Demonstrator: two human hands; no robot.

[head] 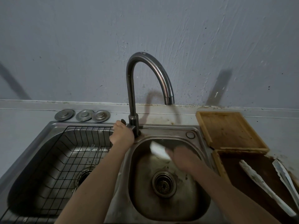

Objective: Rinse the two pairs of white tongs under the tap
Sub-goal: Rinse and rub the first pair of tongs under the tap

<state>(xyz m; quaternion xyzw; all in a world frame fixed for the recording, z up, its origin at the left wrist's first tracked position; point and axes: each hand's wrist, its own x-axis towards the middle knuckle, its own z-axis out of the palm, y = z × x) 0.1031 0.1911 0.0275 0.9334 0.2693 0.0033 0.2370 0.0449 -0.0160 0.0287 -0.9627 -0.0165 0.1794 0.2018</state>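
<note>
My left hand [122, 135] grips the lever at the base of the curved steel tap [131, 88]. No water shows at the spout [169, 99]. My right hand [182, 159], blurred by motion, holds a white pair of tongs [159, 150] inside the right sink basin [191, 196], below and left of the spout. Only the tongs' white end sticks out of my fist. Two more long white tong arms [258, 181] lie on a dark board [234, 168] to the right of the sink. I cannot tell whether they are joined.
The left basin holds a black wire basket [68, 143] with some metal utensils in it. Three round metal drain plugs [64, 114] lie on the counter behind it. A wooden tray [229, 130] sits at the back right. The drain strainer [163, 185] is in the right basin.
</note>
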